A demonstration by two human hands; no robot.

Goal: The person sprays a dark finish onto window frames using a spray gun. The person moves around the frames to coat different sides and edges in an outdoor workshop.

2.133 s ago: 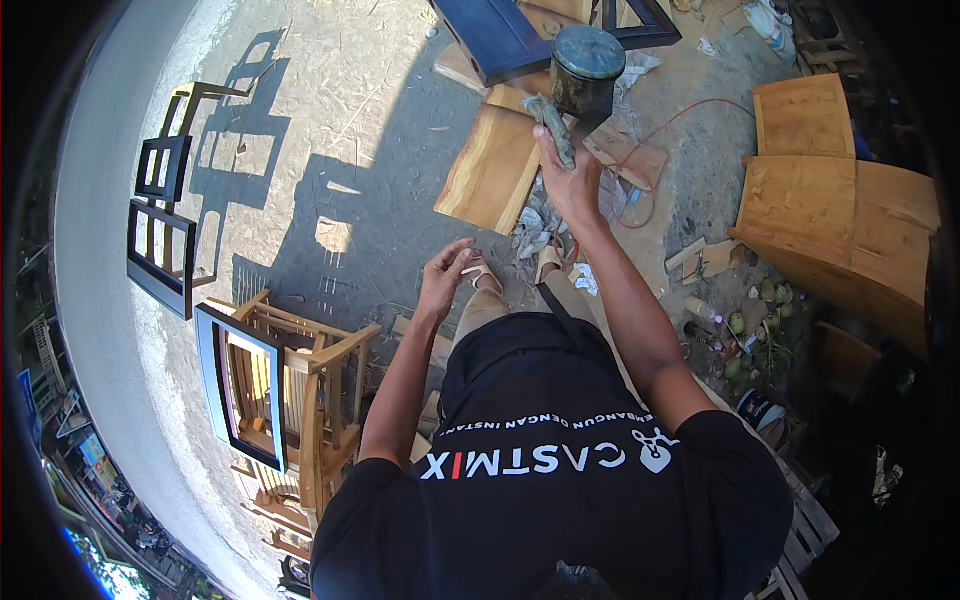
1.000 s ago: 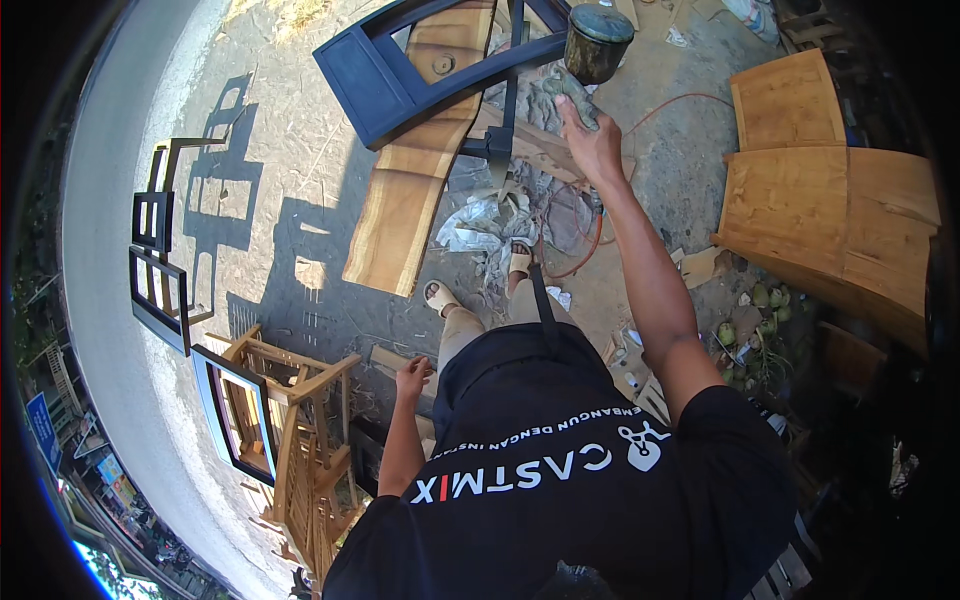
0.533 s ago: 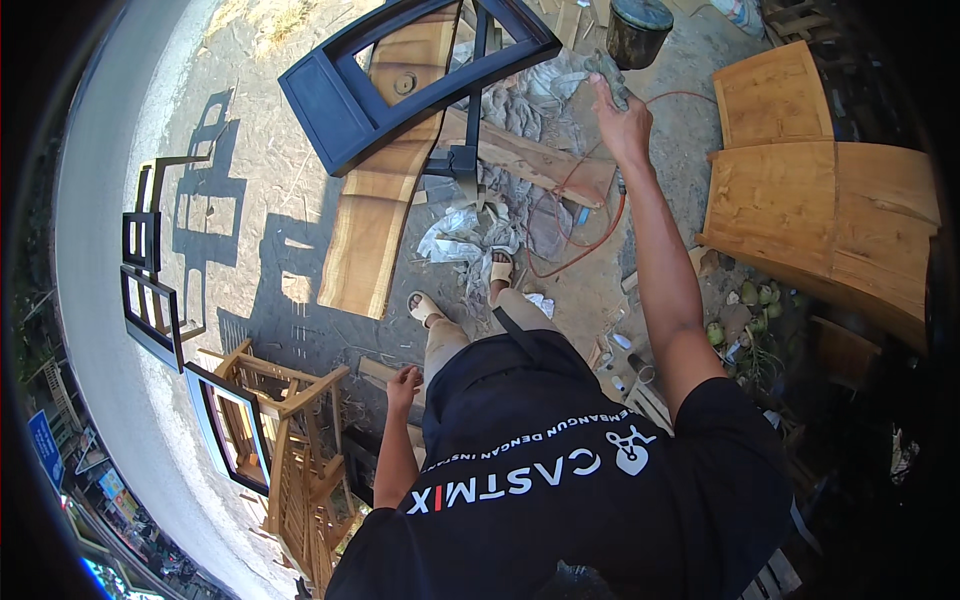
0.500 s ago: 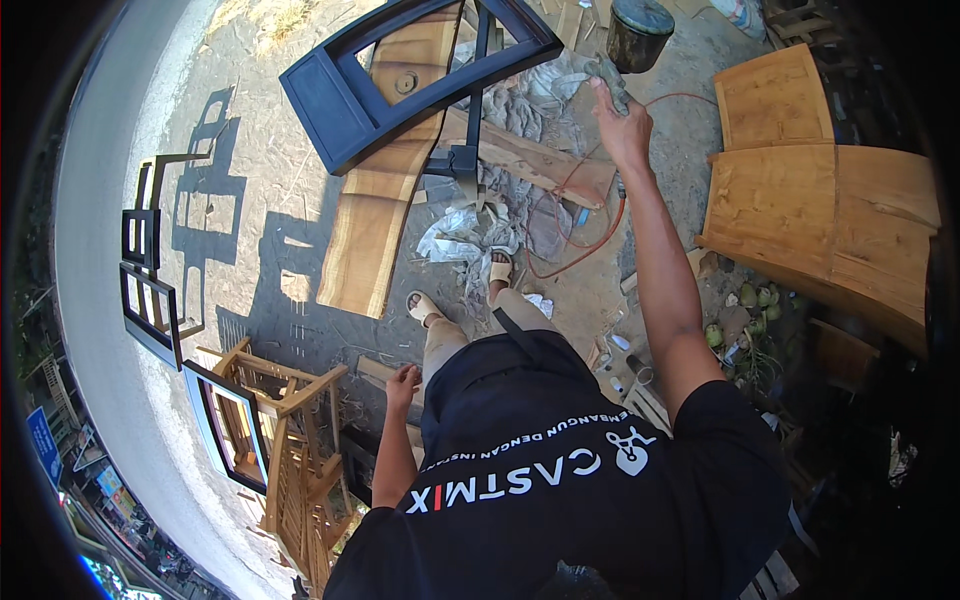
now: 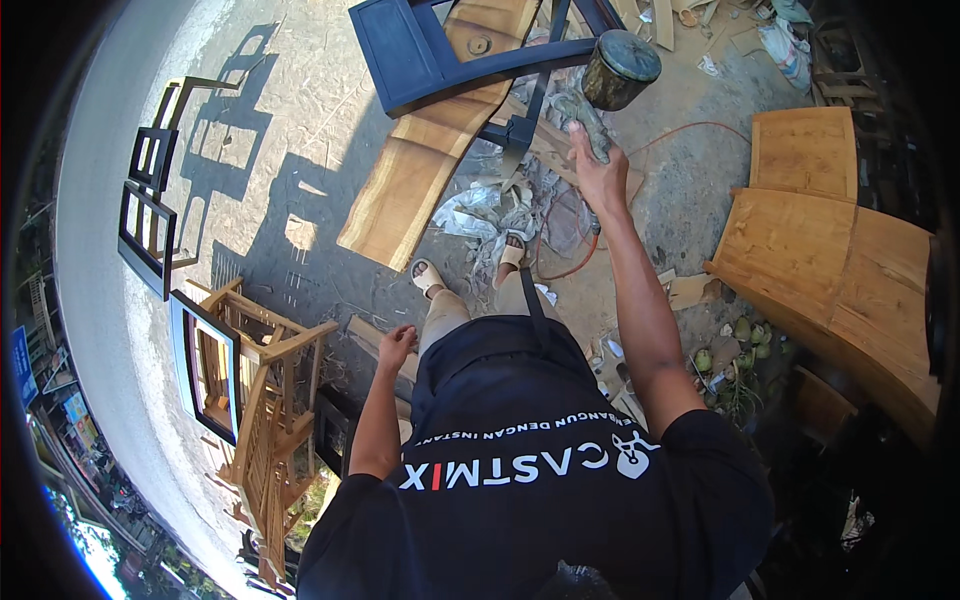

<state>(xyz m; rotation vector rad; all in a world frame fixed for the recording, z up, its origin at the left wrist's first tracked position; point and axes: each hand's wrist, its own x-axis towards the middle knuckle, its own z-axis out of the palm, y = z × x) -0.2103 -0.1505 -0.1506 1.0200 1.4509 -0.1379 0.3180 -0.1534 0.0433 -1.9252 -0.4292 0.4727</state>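
Just beyond the right grip (image 5: pixel 603 185), one lidded dark pot (image 5: pixel 616 85) is standing near the rag (image 5: pixel 592 132).
Ahead-left of that grip, one dark-blue frame (image 5: pixel 405 55) is lying across one wavy-edged wooden slab (image 5: pixel 405 185), the pot hiding part of the frame's end; nearer, crumpled pale sheeting (image 5: pixel 475 212) and an orange hose (image 5: pixel 596 230) are cluttering the ground, while wooden cabinetry (image 5: pixel 790 255) is standing well apart to the right. The one rag, grey-green, bunched and limp-looking, is poking forward from the right grip, which is pinching it. The left grip (image 5: pixel 397 346) is hanging released, fingers loosely bent, near the person's leg; two pale sandals (image 5: pixel 428 276) are resting on the ground between the grips.
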